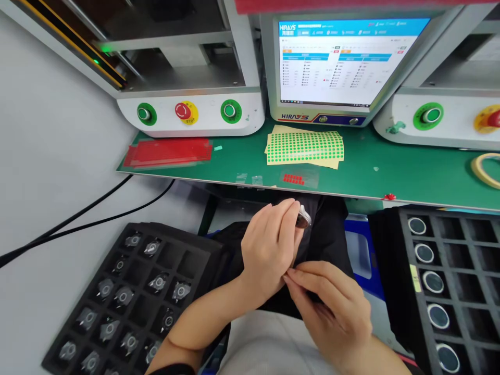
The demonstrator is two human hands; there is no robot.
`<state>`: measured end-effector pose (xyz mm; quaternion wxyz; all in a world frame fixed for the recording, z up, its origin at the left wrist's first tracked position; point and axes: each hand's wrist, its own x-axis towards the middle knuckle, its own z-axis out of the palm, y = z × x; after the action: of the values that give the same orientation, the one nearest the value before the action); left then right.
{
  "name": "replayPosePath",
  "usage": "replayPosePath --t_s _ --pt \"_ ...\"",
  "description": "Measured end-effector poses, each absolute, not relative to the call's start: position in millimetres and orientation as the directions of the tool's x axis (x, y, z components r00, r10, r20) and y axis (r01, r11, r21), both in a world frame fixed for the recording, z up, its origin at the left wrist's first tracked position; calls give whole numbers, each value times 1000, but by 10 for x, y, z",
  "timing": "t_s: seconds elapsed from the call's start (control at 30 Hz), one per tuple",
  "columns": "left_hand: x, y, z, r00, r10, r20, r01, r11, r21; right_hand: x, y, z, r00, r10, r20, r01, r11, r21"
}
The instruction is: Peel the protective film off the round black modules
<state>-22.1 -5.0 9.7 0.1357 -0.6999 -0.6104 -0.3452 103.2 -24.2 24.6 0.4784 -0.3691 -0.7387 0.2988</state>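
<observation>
My left hand [269, 245] is closed around a round watch case [303, 217] with a silvery rim and a dark face, held tilted above my lap; most of it hides behind the fingers. Just below, my right hand [332, 302] pinches thumb and forefinger together, their tips touching the underside of my left hand. What sits in that pinch, if anything, is too small and covered to make out.
Left stands a black foam tray [136, 271] with several wrapped watch parts; right, another black tray [461, 291] holds round watch cases [433, 282]. The green bench [242, 156] bears red strips [167, 152], a green-dot sticker sheet [304, 147] and a tape roll [486, 171], below a monitor [344, 67].
</observation>
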Motion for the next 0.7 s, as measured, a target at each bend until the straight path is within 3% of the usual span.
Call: replayPosePath --t_s 0.17,0.3,0.4,0.47,0.6,0.7 --pt "-205 -56 76 9 783 622 927 -240 288 1029 -260 261 -292 782 551 278 621 -733" --pt "-238 -81 87 -103 862 497 826 -204 525 1105 -225 328 -361 761 539 191 626 -756" --pt "-312 -134 130 -88 948 306 571 -203 795 1199 -138 307 -307 873 378 62 415 -908" --pt "-361 -181 167 -18 970 244 382 -218 898 1254 -75 248 -252 946 203 -80 189 -979" --pt "-414 -250 200 35 969 246 274 -247 930 1304 4 133 -400 913 -81 -369 -241 -898" --pt "-435 -281 166 30 968 250 285 -248 926 1323 93 27 -383 914 -137 -424 -305 -853"
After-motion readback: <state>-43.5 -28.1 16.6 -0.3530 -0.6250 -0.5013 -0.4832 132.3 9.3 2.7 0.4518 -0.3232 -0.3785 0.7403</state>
